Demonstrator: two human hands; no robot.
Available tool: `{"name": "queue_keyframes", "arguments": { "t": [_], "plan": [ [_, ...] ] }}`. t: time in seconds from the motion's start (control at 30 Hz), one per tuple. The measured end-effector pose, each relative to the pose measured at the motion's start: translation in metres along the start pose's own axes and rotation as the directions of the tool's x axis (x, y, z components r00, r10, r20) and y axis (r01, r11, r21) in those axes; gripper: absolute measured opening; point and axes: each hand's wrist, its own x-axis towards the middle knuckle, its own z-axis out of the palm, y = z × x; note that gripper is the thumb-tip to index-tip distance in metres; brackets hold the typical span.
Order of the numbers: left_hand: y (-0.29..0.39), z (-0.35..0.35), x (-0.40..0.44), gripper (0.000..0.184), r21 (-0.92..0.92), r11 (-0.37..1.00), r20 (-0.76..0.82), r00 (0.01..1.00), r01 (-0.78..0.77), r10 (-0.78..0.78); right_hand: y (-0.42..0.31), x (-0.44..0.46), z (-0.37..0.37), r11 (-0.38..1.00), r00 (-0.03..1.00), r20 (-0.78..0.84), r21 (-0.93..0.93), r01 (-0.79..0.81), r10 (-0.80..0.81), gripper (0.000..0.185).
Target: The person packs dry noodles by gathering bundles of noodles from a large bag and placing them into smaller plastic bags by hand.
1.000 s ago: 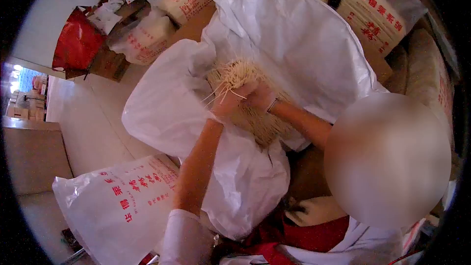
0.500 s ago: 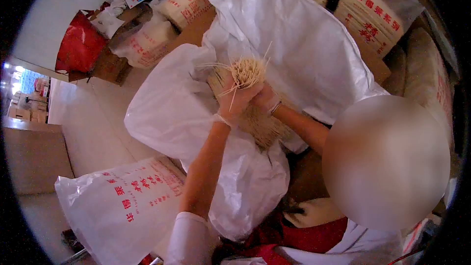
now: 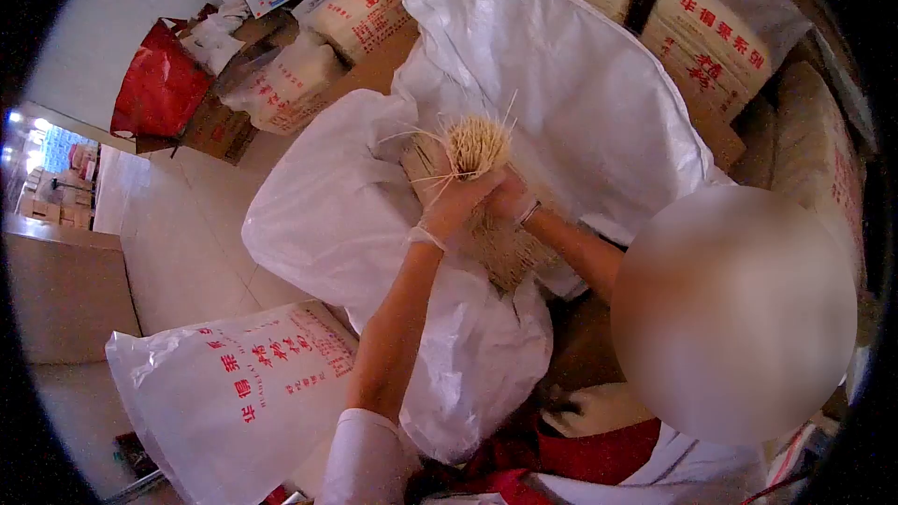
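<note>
In the head view, the left hand [image 3: 453,204], in a thin glove, is clenched around a noodle bundle [image 3: 479,146]; the right hand [image 3: 511,194] presses in against it from the other side and appears to grip the same bundle, though its fingers are largely hidden; the bundle stands above the open middle of a white sack [image 3: 599,84], inside the sack's raised upper rim, over loose noodles [image 3: 505,252] that stretch toward its lower edge; a second ago the bundle's end was ragged and leaning, and now its tips face up in a rounder, tighter head; a few strays still splay out to the left and upward, so I judge the bunch mostly gathered but not quite even; beyond the sack's lower left edge, a printed bag [image 3: 215,393] lies near the left arm.
</note>
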Motion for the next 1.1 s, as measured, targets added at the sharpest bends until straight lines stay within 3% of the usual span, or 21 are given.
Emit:
{"name": "queue_keyframes", "arguments": {
  "t": [0.03, 0.07, 0.1, 0.13, 0.23, 0.27, 0.33, 0.37, 0.47, 0.53, 0.57, 0.63, 0.67, 0.73, 0.77, 0.83, 0.9, 0.93, 1.0, 1.03, 1.1],
  "plan": [
    [-0.001, 0.000, 0.001, 0.063, 0.000, 1.000, -0.001, 1.000, 0.000, 0.000, 0.002, -0.001, -0.002, 0.999, 0.990, 0.129, -0.005, -0.051, 0.052, 0.038],
    [-0.003, -0.001, 0.001, 0.049, 0.021, 0.995, -0.007, 0.995, -0.096, 0.096, 0.002, -0.002, 0.000, 0.999, 0.990, 0.130, -0.006, -0.050, 0.051, 0.038],
    [-0.005, -0.002, 0.002, 0.036, 0.044, 0.981, -0.010, 0.982, -0.190, 0.190, 0.003, -0.005, 0.004, 0.988, 0.974, 0.173, -0.075, -0.138, 0.150, 0.043],
    [-0.007, -0.003, 0.002, 0.036, 0.045, 0.981, -0.010, 0.981, -0.191, 0.192, 0.004, -0.007, 0.007, 0.964, 0.946, 0.208, -0.148, -0.221, 0.249, 0.048],
    [0.009, -0.006, -0.007, 0.036, 0.039, 0.991, -0.012, 0.992, -0.128, 0.128, -0.020, -0.002, 0.004, 0.974, 0.958, 0.235, -0.194, -0.118, 0.163, 0.046],
    [0.012, -0.006, -0.007, 0.036, 0.133, 0.981, -0.022, 0.989, -0.143, 0.147, -0.020, -0.003, 0.005, 0.974, 0.960, 0.244, -0.209, -0.084, 0.135, 0.046],
    [0.013, -0.002, -0.006, 0.036, 0.221, 0.962, -0.029, 0.985, -0.160, 0.170, -0.021, -0.003, 0.004, 0.984, 0.988, 0.119, -0.140, 0.112, -0.096, 0.041],
    [0.010, 0.005, -0.003, 0.038, 0.205, 0.959, -0.071, 0.975, -0.195, 0.213, -0.025, -0.003, 0.003, 0.983, 0.988, 0.117, -0.143, 0.116, -0.099, 0.041],
    [0.006, 0.015, 0.002, 0.042, 0.148, 0.968, -0.102, 0.970, -0.204, 0.220, -0.035, -0.005, 0.004, 0.965, 0.987, 0.008, -0.214, -0.154, 0.159, 0.039],
    [0.009, 0.022, 0.002, 0.043, 0.091, 0.980, -0.093, 0.978, -0.179, 0.188, -0.039, -0.005, -0.002, 0.978, 0.982, -0.080, -0.108, -0.178, 0.170, 0.034],
    [0.037, 0.032, -0.006, 0.048, 0.115, 0.980, -0.090, 0.981, -0.163, 0.173, -0.039, -0.003, -0.003, 0.977, 0.982, -0.084, -0.116, -0.178, 0.169, 0.034],
    [0.060, 0.037, -0.010, 0.053, 0.141, 0.979, -0.086, 0.983, -0.148, 0.161, -0.036, 0.006, -0.003, 0.998, 0.960, -0.280, 0.065, 0.017, 0.002, 0.030],
    [0.065, 0.035, -0.008, 0.058, 0.066, 0.978, -0.071, 0.977, -0.197, 0.201, -0.042, 0.012, -0.005, 0.998, 0.960, -0.280, 0.065, 0.017, 0.002, 0.030],
    [0.066, 0.022, 0.002, 0.063, -0.016, 0.973, -0.059, 0.971, -0.231, 0.230, -0.072, 0.023, -0.020, 0.991, 0.942, -0.320, 0.108, -0.073, 0.104, 0.032],
    [0.060, 0.009, 0.010, 0.052, 0.185, 0.896, -0.016, 0.911, -0.403, 0.412, -0.087, 0.023, -0.030, 0.990, 0.942, -0.312, 0.106, -0.091, 0.121, 0.032],
    [0.054, -0.006, 0.006, 0.042, 0.355, 0.771, 0.052, 0.834, -0.529, 0.549, -0.107, 0.022, -0.046, 0.911, 0.889, -0.245, 0.253, -0.326, 0.386, 0.034],
    [0.067, -0.011, -0.008, 0.040, 0.065, 0.990, -0.123, 0.983, -0.128, 0.135, -0.088, 0.025, -0.055, 0.904, 0.897, -0.193, 0.247, -0.348, 0.398, 0.034],
    [0.064, -0.013, -0.014, 0.040, 0.054, 0.991, -0.127, 0.984, -0.121, 0.127, -0.079, 0.025, -0.060, 0.905, 0.908, -0.152, 0.245, -0.349, 0.391, 0.034],
    [0.061, -0.014, -0.022, 0.064, -0.121, 0.993, 0.074, 0.997, 0.010, -0.001, -0.077, 0.023, -0.069, 0.886, 0.915, -0.135, 0.339, -0.317, 0.379, 0.035],
    [0.053, -0.011, -0.020, 0.064, -0.129, 0.992, 0.074, 0.997, 0.003, 0.006, -0.077, 0.025, -0.074, 0.855, 0.924, -0.122, 0.437, -0.278, 0.363, 0.036],
    [0.015, -0.009, -0.010, 0.051, -0.437, 0.899, 0.037, 0.998, -0.033, 0.054, -0.059, 0.027, -0.079, 0.862, 0.928, -0.124, 0.429, -0.270, 0.352, 0.038]
  ]
}}
